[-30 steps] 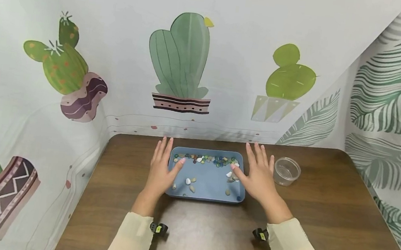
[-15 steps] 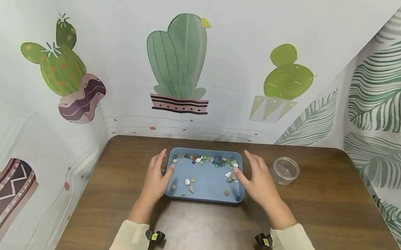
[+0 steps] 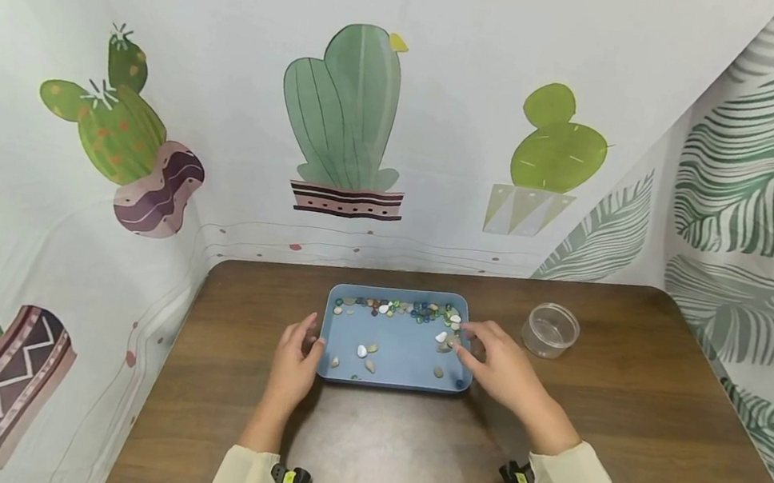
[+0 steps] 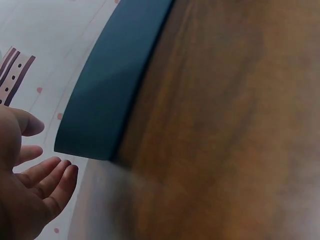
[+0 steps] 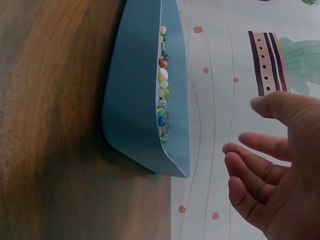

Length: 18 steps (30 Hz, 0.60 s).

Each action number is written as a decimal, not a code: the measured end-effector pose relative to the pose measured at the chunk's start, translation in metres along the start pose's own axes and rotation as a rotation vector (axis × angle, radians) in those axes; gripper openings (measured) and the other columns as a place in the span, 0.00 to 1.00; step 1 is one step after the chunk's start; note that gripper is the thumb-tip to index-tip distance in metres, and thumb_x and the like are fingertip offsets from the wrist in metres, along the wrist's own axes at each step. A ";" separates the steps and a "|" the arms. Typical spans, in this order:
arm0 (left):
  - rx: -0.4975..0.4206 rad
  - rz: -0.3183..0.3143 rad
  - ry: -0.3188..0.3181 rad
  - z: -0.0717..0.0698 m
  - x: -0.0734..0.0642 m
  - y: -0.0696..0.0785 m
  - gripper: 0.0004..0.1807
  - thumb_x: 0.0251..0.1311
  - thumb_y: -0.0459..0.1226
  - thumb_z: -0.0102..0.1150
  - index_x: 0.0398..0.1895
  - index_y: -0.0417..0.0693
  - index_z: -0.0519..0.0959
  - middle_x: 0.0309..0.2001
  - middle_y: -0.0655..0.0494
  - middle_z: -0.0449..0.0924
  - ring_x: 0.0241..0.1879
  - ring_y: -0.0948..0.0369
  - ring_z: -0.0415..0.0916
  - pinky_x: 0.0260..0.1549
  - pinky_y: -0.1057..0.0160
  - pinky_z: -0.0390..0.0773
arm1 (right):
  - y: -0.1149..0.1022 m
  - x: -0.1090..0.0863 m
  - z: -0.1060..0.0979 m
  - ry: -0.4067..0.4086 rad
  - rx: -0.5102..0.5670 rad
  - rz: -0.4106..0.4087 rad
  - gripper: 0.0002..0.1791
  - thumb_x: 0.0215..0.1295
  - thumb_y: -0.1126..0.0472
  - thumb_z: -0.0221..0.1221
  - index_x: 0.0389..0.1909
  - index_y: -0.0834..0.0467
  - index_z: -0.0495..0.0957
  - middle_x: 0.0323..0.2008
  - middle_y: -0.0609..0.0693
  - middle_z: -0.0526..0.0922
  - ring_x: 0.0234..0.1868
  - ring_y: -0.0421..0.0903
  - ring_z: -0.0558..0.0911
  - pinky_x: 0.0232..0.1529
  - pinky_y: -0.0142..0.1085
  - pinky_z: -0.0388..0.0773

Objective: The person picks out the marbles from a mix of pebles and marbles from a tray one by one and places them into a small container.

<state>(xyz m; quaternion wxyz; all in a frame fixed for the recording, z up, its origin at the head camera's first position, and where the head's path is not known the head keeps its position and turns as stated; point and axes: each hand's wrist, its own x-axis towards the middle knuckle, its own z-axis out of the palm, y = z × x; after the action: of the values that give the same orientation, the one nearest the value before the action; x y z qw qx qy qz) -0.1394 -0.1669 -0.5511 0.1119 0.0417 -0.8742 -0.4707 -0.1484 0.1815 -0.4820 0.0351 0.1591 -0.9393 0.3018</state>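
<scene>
Both hands have drawn back toward the person since a second ago, when their fingertips reached past the far edge of the blue tray; the tray itself stays put on the wooden worktop. Left hand lies beside the tray's left end, its grip spread, with thumb and gently bent fingers apart and nothing between them. Right hand is at the opposite end, its grip likewise spread and unfilled, thumb and index tips overlapping the rim in the head view. Whether either touches the tray, I cannot tell.

Inside the tray, a row of small coloured pieces lines the far side. One white stone sits toward the left among brownish ones, and a dark blue piece lies in the near right corner. Beyond the right hand stands a clear round container. Behind the worktop hangs a cactus-printed cloth.
</scene>
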 end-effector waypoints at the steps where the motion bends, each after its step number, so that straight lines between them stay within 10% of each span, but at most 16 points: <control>1: 0.006 -0.002 -0.004 0.000 -0.002 -0.002 0.28 0.67 0.35 0.58 0.71 0.45 0.71 0.58 0.44 0.77 0.53 0.52 0.77 0.48 0.55 0.77 | 0.000 -0.001 0.000 -0.009 -0.003 -0.005 0.23 0.67 0.55 0.65 0.59 0.60 0.79 0.38 0.53 0.80 0.35 0.48 0.77 0.33 0.35 0.71; 9: -0.024 0.000 -0.059 -0.003 -0.015 -0.010 0.29 0.67 0.35 0.59 0.72 0.47 0.71 0.60 0.46 0.77 0.51 0.54 0.79 0.47 0.57 0.79 | 0.003 -0.005 0.007 -0.061 -0.014 -0.004 0.21 0.65 0.56 0.66 0.55 0.62 0.81 0.35 0.53 0.79 0.32 0.47 0.78 0.30 0.33 0.70; 18: -0.068 -0.047 -0.116 -0.002 -0.024 -0.014 0.28 0.68 0.34 0.59 0.72 0.49 0.72 0.64 0.45 0.77 0.57 0.51 0.78 0.49 0.55 0.83 | 0.012 -0.019 0.020 -0.039 -0.012 0.058 0.24 0.65 0.57 0.66 0.59 0.62 0.79 0.54 0.60 0.79 0.48 0.55 0.81 0.50 0.51 0.79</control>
<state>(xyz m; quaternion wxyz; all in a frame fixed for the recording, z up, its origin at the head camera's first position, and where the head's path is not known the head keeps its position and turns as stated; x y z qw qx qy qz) -0.1156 -0.1719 -0.5652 0.0513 0.0312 -0.8614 -0.5044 -0.1340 0.1847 -0.5078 0.0090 0.1373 -0.9459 0.2937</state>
